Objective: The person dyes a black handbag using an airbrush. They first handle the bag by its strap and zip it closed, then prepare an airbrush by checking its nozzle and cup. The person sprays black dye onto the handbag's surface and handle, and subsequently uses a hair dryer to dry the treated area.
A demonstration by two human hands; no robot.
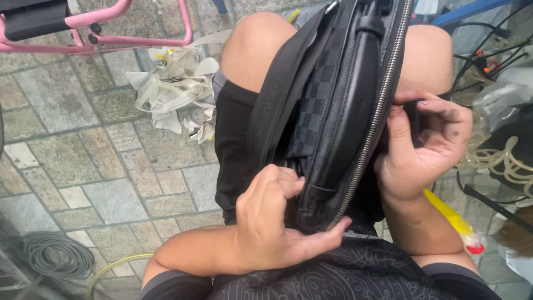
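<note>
A seated person works a black bag (pixel 333 111) balanced on the lap, between bare knees, above a floor of grey-green stone pavers (pixel 83 144). The bag stands on its edge along the thighs, its far end running out of the top of the picture and its near end resting against the dark shorts (pixel 233 139).

The left hand (pixel 272 222) cups the near end of the bag, fingers curled against its side and thumb stretched under the bottom corner. The right hand (pixel 422 147) closes on the bag's right-hand wall, thumb pressed just beside the silver zipper (pixel 377 111), fingers bent around the edge and smudged dark at the tips.

The bag is soft black leather with a chequered panel and a broad webbing strap (pixel 283 83) lying along its left side; the zipper teeth run the length of the right edge.

Open paving lies to the left of the lap. A heap of pale ribbon scraps (pixel 177 89) sits near the left knee, a pink metal frame (pixel 111 33) beyond it, coiled grey cable (pixel 55 255) at the lower left corner. To the right, tangled wires and clear tubing (pixel 494 158) crowd close, and a yellow tool (pixel 452 219) pokes out just behind the right forearm.
</note>
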